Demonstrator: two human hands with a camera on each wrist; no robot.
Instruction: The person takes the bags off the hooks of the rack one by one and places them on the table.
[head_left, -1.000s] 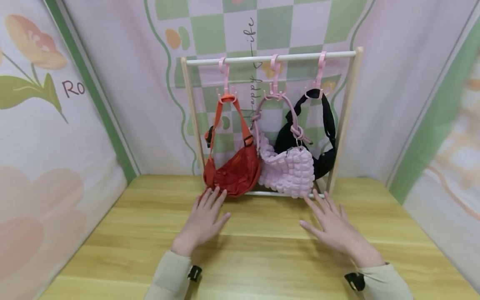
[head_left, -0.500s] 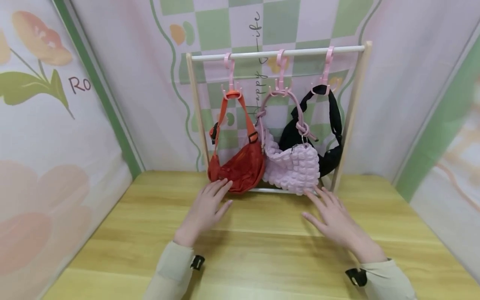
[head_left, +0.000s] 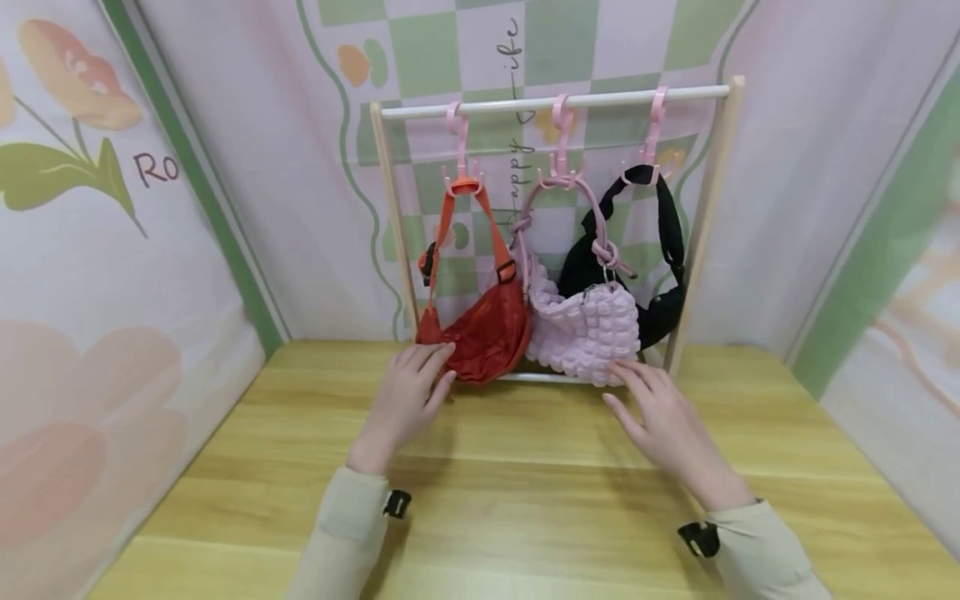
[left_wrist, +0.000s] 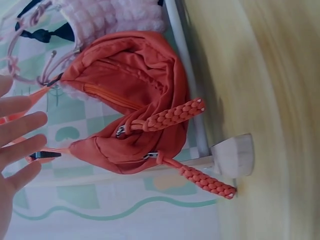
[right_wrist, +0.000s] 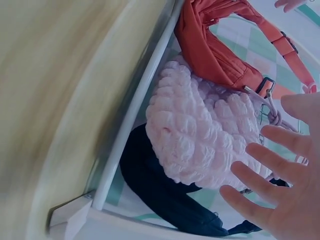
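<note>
A red waist bag (head_left: 491,333) hangs by its strap at the left of a small rack. Beside it hangs a pink puffy quilted handbag (head_left: 588,329), and a black bag (head_left: 663,317) hangs partly behind that one. My left hand (head_left: 401,396) is in front of the red bag's lower left, fingers extended. In the left wrist view, the left hand's spread fingers (left_wrist: 22,127) hold nothing. My right hand (head_left: 663,412) is before the pink bag's lower right corner. Its fingers (right_wrist: 267,160) are spread and hold nothing in the right wrist view; contact with the bag cannot be told.
Pink hooks (head_left: 561,137) carry the bags on the rack's white top bar (head_left: 510,107). Wooden side posts (head_left: 708,217) support it, with a white bar (head_left: 540,377) low down. The rack stands on a wood-grain table (head_left: 517,517), against printed cloth (head_left: 330,275).
Both hands have risen and moved slightly forward, closer to the lower parts of the red and pink bags. The view has shifted a little. The bags hang as before.
</note>
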